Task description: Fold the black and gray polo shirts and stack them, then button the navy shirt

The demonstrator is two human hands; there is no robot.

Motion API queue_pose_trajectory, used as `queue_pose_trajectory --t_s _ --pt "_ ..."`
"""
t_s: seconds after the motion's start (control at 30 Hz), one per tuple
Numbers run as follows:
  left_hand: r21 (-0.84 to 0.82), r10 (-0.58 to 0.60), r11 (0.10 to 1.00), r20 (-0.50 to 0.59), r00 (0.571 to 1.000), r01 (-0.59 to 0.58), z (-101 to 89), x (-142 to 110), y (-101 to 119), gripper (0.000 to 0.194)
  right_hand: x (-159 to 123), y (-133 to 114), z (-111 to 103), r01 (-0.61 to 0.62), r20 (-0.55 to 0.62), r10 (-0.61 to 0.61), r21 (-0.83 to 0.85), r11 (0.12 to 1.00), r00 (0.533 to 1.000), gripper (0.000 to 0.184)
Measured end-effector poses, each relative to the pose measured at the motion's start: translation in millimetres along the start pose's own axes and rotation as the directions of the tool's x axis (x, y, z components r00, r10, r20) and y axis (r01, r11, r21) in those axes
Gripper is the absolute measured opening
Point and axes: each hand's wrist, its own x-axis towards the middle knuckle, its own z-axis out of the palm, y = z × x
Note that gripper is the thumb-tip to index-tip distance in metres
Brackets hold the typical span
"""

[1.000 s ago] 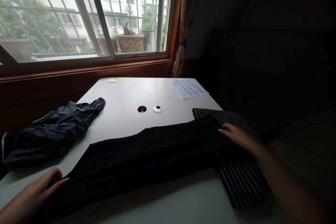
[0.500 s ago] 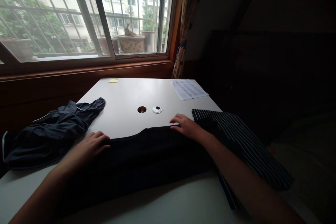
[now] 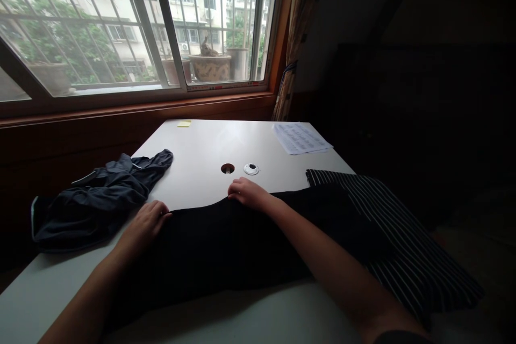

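A long black garment [image 3: 201, 247], possibly trousers, lies spread across the white table [image 3: 209, 145]. My left hand [image 3: 151, 217] pinches its far edge near the left end. Further right along that same edge, my right hand [image 3: 248, 193] grips the cloth with fingers closed. The garment's right end rests over a black cloth with white stripes [image 3: 387, 215]. To the left of my left hand lies a crumpled dark grey garment [image 3: 108, 193] with pale piping. My right forearm hides part of the black garment.
Printed papers [image 3: 300, 138] lie at the table's far right corner, a yellow sticky note [image 3: 184, 123] at the far left. Two round cable holes, one open [image 3: 228, 169] and one with a white cover [image 3: 251, 169], sit mid-table. A barred window [image 3: 141, 27] stands behind.
My right hand has moved left along the far edge and closed on the cloth. My left hand's fingers have closed on the edge too. The view has turned slightly left.
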Motion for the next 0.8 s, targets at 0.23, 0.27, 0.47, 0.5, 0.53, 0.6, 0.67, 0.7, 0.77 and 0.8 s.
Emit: queue_pose_trajectory --t_s 0.23,0.27,0.47,0.5,0.53,0.6,0.67,0.7,0.77,0.8 --pt "0.007 0.000 1.000 -0.015 1.000 0.000 5.0 -5.8 -9.1 0.044 -32.0 7.3 -0.5 -0.095 -0.110 0.081 -0.131 0.987 0.991 0.025" --pt "0.009 -0.007 1.000 -0.005 1.000 0.007 4.8 -6.6 -10.4 0.045 -42.4 11.2 -5.2 -0.132 -0.139 0.109 -0.168 0.977 0.984 0.028" --pt "0.028 -0.094 0.995 0.100 0.991 0.091 -1.5 -10.7 -15.6 0.050 -146.9 41.3 -61.1 -0.593 -0.427 0.490 -0.147 0.792 0.760 0.031" --pt "0.031 -0.104 0.994 0.113 0.988 0.101 -2.8 -11.7 -18.1 0.049 -166.9 43.7 -71.7 -0.675 -0.461 0.571 -0.088 0.732 0.679 0.034" --pt "0.032 -0.111 0.994 0.119 0.987 0.108 -4.1 -12.8 -21.4 0.048 -185.7 44.5 -81.3 -0.733 -0.475 0.634 -0.032 0.680 0.609 0.038" --pt "0.034 -0.127 0.992 0.119 0.985 0.123 -7.1 -15.2 -30.7 0.047 -217.4 41.4 -95.5 -0.773 -0.483 0.676 -0.004 0.634 0.556 0.043" --pt "0.038 -0.152 0.988 0.137 0.979 0.149 -11.6 -18.1 -42.6 0.045 -240.2 34.3 -101.4 -0.794 -0.476 0.701 0.009 0.608 0.531 0.045" --pt "0.041 -0.167 0.986 0.161 0.973 0.163 -14.6 -19.8 -48.8 0.045 -248.5 30.5 -101.5 -0.809 -0.457 0.727 0.025 0.587 0.513 0.045" --pt "0.045 -0.187 0.982 0.217 0.958 0.181 -22.2 -23.2 -60.4 0.044 -260.8 24.2 -97.3 -0.850 -0.376 0.806 0.081 0.521 0.458 0.045" --pt "0.046 -0.183 0.983 0.243 0.953 0.177 -26.6 -24.5 -64.9 0.043 -265.4 22.3 -94.0 -0.868 -0.320 0.843 0.109 0.485 0.431 0.044"
